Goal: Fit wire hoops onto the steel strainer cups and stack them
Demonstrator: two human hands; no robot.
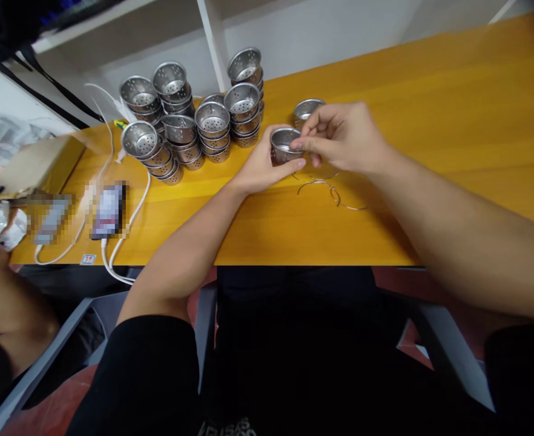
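Observation:
My left hand [264,163] is wrapped round a small perforated metal cup [281,138], holding it upright just over the table, with the thumb across its near side. At the cup's right rim, the fingers of my right hand [335,136] are pinched together. Whatever they grip is too small to make out. Several thin curved metal wires [331,192] lie on the wood below both hands. Another perforated cup [307,109] stands just behind, partly hidden by my right hand.
Stacks of perforated metal cups [212,121] stand at the back left. Phones [109,211] with white cables [140,206] lie to the left on the wooden table [267,236]. A cardboard box [44,163] sits beyond them. Another person's arm [17,303] shows at the left edge.

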